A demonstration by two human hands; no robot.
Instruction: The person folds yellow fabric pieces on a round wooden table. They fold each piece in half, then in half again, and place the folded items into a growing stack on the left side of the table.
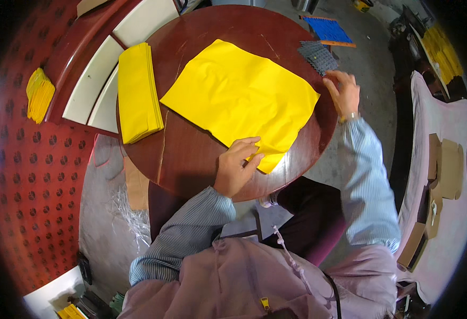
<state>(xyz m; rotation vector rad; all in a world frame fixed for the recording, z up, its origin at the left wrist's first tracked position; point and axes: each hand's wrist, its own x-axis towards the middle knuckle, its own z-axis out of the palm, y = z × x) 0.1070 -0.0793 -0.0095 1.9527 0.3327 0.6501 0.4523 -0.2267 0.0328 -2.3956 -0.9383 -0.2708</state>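
Observation:
A large, slightly creased yellow sheet lies flat across the round dark-red table. My left hand rests at its near corner, fingers apart, with the fingertips on the yellow surface. Over the table's right edge, my right hand has thumb and forefinger drawn together at the near corner of a small pile of dark grey, textured pieces. Whatever lies between those fingertips is too small to make out. Left of the sheet, a neat stack of folded yellow pieces sits at the table's edge.
A blue piece with orange edges lies beyond the grey pile. Cream-and-red furniture borders the table's left side. Opened cardboard boxes lie on a pale cloth at right. More yellow pieces are stacked at far right.

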